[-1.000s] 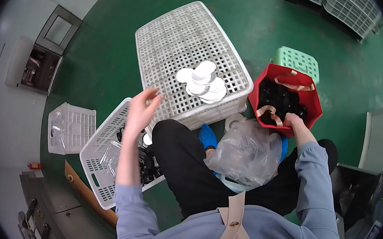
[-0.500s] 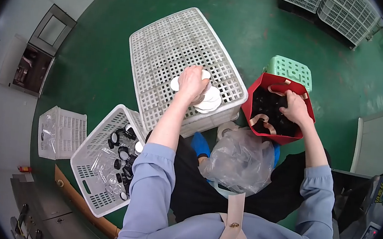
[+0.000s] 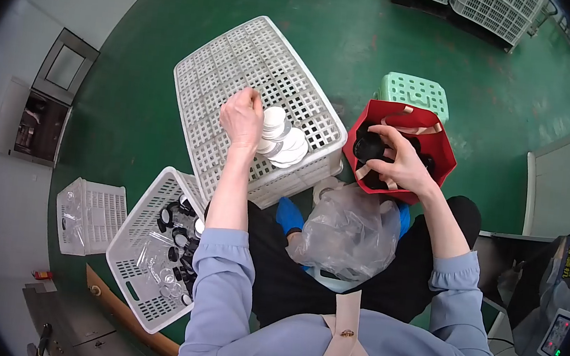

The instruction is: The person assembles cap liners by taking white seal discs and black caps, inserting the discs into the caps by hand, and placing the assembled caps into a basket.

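My left hand is above the large white slatted crate, its fingers curled together; what they pinch, if anything, is hidden. Right beside it a loose pile of thin white discs lies on the crate's flat top. A round black cap is gripped between the thumb and fingers of my right hand, at the mouth of a red bag. More dark pieces lie inside that bag, beside its pale ribbon handles.
At the left, a white basket holds black-capped clear containers. Crumpled clear plastic lies between my legs. Behind the red bag is a mint-green perforated basket. A smaller white crate stands far left, and a machine with lit digits is at right.
My left hand has moved off the white discs to their left. My right hand has come up from inside the red bag with a black cap. The whole view has shifted slightly.
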Tool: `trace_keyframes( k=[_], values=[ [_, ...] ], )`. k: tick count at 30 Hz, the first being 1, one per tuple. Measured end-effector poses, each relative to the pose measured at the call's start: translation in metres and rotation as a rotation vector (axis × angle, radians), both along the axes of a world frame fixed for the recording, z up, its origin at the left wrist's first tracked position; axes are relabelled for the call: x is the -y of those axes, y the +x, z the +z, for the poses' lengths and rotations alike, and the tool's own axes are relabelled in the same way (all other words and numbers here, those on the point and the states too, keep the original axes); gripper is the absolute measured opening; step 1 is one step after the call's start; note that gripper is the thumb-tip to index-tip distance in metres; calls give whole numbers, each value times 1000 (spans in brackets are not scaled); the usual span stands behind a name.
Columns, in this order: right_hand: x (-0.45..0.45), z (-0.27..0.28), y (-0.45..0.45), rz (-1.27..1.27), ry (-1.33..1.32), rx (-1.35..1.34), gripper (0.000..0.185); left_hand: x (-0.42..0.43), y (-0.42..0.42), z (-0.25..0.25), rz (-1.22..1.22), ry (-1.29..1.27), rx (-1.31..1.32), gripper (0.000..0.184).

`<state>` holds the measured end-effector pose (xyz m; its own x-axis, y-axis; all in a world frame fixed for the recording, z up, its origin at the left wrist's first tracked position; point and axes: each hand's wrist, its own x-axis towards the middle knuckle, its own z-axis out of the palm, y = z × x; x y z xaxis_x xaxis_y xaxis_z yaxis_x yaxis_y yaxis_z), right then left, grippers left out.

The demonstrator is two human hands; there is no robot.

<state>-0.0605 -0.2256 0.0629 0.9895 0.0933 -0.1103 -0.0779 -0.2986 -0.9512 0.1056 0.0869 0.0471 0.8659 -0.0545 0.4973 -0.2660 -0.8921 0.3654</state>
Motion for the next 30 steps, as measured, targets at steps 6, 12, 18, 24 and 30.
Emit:
trace_keyframes(
  k=[6, 12, 18, 24, 30],
  values=[
    [1, -7, -1, -6, -31, 83, 63, -1, -19, -4, -54, 121, -389, 20],
    [-4, -5, -2, 29, -58, 117, 63, -11, -15, 3, -62, -15, 55, 20],
    [-17, -12, 1, 29, -51, 160, 67, 29, -56, 15, -293, -966, -315, 17],
    [-43, -11, 2, 13, 9, 279, 69, 83, -106, -14, -460, -1179, -692, 23],
    [-52, -22, 5, 5, -34, 389, 68, 94, -113, -29, -469, -1051, -601, 42]
  ],
)
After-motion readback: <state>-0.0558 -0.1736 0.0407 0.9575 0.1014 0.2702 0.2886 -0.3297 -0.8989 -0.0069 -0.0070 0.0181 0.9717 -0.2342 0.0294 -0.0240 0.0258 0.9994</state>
